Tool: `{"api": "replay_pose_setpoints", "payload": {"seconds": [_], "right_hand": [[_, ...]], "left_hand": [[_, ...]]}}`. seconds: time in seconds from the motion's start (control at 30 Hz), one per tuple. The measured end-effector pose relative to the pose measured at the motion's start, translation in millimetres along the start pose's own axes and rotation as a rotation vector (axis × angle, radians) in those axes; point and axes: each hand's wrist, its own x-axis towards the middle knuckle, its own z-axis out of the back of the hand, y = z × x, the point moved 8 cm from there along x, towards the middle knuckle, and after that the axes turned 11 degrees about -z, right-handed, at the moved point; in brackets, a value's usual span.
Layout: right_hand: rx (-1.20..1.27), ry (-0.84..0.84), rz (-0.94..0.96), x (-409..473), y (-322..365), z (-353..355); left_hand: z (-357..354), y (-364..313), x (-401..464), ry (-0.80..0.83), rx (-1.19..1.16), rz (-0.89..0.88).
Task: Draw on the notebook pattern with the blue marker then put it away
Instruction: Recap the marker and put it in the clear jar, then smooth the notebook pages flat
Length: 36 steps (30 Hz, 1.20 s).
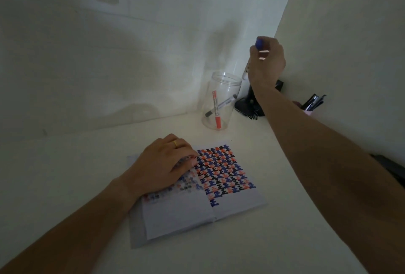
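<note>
- The left hand (163,165) lies flat, palm down, on the left page of the open notebook (190,203), fingers spread and loose, closed on nothing; a gold ring (175,143) sits on one finger.
- The notebook lies open on the white desk (65,186). Its right page carries the pattern (223,170) of small blue, orange and black shapes, and the left fingertips reach the fold beside it.
- Behind the notebook, near the wall, stands a clear jar (220,100) with an orange marker (215,109) and a grey-capped marker (221,104) leaning inside.
- The right hand (266,63) is raised above and just right of the jar's rim, its grip clamped on the blue marker (259,43). The blue end sticks up out of the fist; the pale barrel points down toward the jar's rim.
- Right of the jar are a black object (248,105) and a pink pen cup (310,107).
</note>
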Motion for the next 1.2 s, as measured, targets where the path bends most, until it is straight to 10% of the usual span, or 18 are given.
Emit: {"api": "replay_pose_setpoints", "payload": {"seconds": [0.63,1.2], "right_hand": [[-0.561,0.293,0.046,-29.4,-42.7,-47.0],[-0.646,0.773,0.024,-209.2,-79.9,77.7]], "left_hand": [[-2.1,1.7,0.7,0.03,0.024,-0.001],[1.4,-16.4,-4.4,0.116,-0.019,0.021]]}}
